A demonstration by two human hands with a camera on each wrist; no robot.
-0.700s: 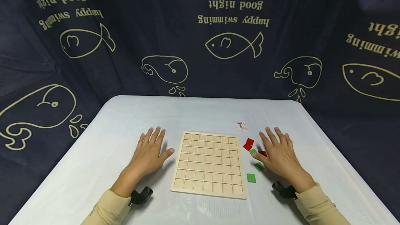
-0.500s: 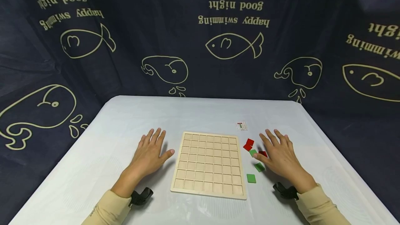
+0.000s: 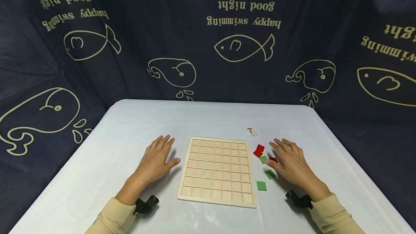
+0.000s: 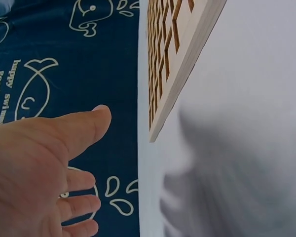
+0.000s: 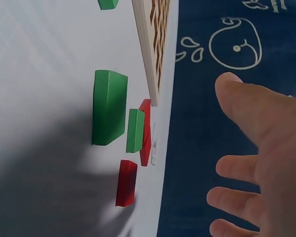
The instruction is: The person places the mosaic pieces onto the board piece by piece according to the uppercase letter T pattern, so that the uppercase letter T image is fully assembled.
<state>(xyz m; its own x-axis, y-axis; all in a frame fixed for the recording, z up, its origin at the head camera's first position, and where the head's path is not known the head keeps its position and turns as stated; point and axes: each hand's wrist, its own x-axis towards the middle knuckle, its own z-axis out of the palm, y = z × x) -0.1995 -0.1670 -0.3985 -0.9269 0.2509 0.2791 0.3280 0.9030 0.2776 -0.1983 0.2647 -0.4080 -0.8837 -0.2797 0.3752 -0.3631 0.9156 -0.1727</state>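
A square wooden grid board (image 3: 217,173) with bare cells lies on the table between my hands. My left hand (image 3: 155,161) hovers left of it, fingers spread and holding nothing; its shadow falls on the table in the left wrist view. On the other side, my right hand (image 3: 290,161) hangs over the table, its fingers slightly bent around no object. Beneath and beside that hand lie several small square tiles: a green tile (image 3: 261,186), a second green tile (image 5: 110,107), a third green tile (image 5: 135,131), a red tile (image 5: 127,183) and two overlapping red tiles (image 3: 258,150).
Beyond the board's far right corner lies a small card (image 3: 251,131) printed with a grid and a red and green T shape. The white table (image 3: 201,115) meets a dark curtain (image 3: 208,82) with fish and whale drawings at its far edge.
The fingers of my right hand have bent and drawn slightly nearer to me. My left fingertips have dipped a little. The board, tiles and card have stayed in place.
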